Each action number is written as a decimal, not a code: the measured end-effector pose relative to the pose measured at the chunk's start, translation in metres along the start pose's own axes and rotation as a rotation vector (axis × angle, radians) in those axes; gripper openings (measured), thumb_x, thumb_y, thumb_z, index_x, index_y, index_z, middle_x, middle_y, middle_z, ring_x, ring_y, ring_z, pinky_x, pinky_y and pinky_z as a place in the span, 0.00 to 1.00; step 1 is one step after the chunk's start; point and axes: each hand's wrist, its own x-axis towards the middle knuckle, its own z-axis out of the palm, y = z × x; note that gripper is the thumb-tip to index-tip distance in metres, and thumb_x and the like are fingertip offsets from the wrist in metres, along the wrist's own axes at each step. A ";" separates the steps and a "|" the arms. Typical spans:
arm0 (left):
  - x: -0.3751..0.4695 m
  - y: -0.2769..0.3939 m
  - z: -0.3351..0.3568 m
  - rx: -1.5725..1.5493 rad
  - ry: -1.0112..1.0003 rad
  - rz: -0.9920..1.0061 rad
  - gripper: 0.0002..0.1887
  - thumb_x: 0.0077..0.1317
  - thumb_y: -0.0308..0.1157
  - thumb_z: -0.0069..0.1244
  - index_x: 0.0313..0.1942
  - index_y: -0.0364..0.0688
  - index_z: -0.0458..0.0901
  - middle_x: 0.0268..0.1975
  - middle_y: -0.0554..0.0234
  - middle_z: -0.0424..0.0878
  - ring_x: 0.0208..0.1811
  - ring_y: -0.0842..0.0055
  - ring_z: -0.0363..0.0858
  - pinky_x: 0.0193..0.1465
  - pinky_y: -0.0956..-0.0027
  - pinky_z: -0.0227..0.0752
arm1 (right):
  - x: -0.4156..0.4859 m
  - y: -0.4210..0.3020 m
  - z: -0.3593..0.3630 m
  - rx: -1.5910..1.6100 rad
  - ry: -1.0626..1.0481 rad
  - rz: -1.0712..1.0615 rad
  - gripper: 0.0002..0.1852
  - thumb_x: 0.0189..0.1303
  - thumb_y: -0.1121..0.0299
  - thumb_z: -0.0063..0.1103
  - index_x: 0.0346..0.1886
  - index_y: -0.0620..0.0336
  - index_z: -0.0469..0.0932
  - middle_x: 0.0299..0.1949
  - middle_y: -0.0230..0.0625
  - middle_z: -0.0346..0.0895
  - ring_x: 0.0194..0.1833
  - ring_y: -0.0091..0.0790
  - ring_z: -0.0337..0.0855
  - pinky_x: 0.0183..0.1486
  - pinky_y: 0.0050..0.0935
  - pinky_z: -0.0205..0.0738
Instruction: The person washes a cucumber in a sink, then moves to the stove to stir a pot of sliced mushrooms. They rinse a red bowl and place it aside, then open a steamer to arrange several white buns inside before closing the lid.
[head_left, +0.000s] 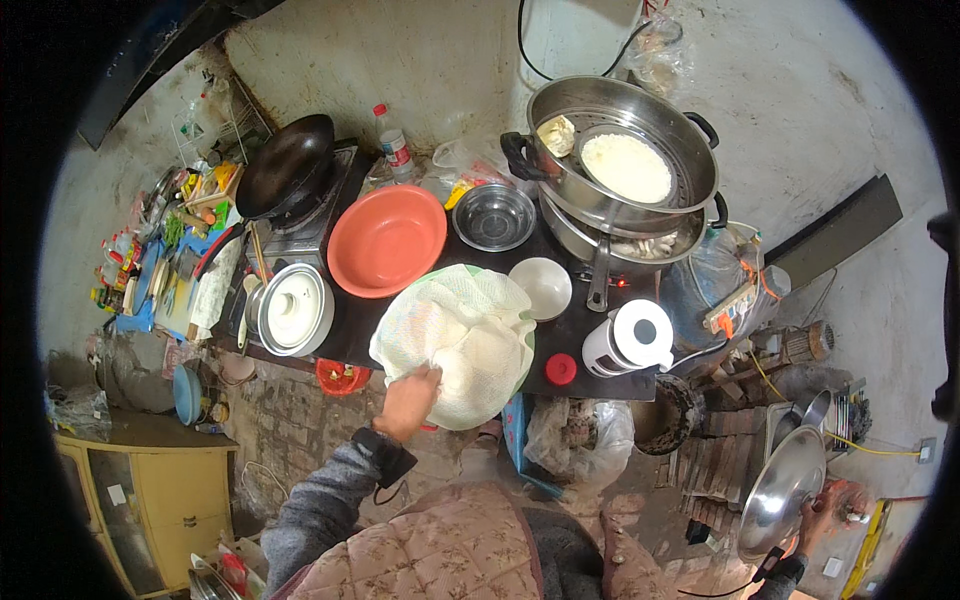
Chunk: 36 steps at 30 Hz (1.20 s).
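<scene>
My left hand (414, 397) pinches the near edge of a white mesh cloth (480, 322). The cloth covers most of a green-rimmed container (531, 349), and pale lumps bulge in it; what they are I cannot tell. Far to the right, my right hand (817, 514) grips a large stainless-steel lid (784, 487) near its middle, holding it on edge. Uncovered at the back right is a steel steamer tier (694, 169). Inside it are a bowl of white rice-like food (626, 166) and a pale lump of food (556, 136). Below sits a second steel pan (559, 225) with pale pieces.
An orange basin (386, 240), a steel bowl (493, 217), a white bowl (541, 289), a white kettle (637, 337) and a lidded pot (296, 309) crowd the dark table (555, 386). A ladle-like handle (598, 277) juts forward. A wok (285, 169) stands on the left stove.
</scene>
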 end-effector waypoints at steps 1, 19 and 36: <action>0.000 -0.003 -0.004 -0.035 0.038 0.019 0.16 0.54 0.30 0.58 0.43 0.40 0.76 0.38 0.53 0.78 0.39 0.54 0.80 0.39 0.55 0.74 | -0.001 0.002 -0.001 0.058 0.000 -0.041 0.33 0.44 0.81 0.56 0.60 0.63 0.70 0.38 0.32 0.71 0.35 0.25 0.70 0.37 0.25 0.67; 0.086 -0.066 -0.022 -0.231 0.286 0.097 0.18 0.53 0.22 0.52 0.48 0.37 0.78 0.41 0.45 0.81 0.44 0.54 0.80 0.48 0.61 0.74 | -0.053 -0.021 -0.029 0.082 0.065 0.036 0.12 0.42 0.79 0.56 0.32 0.59 0.68 0.23 0.26 0.60 0.24 0.19 0.62 0.25 0.23 0.59; 0.154 -0.037 -0.174 -0.117 -0.131 0.319 0.14 0.55 0.35 0.61 0.40 0.43 0.81 0.34 0.64 0.81 0.37 0.74 0.79 0.40 0.67 0.72 | -0.076 -0.023 -0.035 -0.009 0.135 0.205 0.11 0.41 0.80 0.60 0.30 0.63 0.70 0.18 0.33 0.66 0.21 0.24 0.66 0.23 0.28 0.62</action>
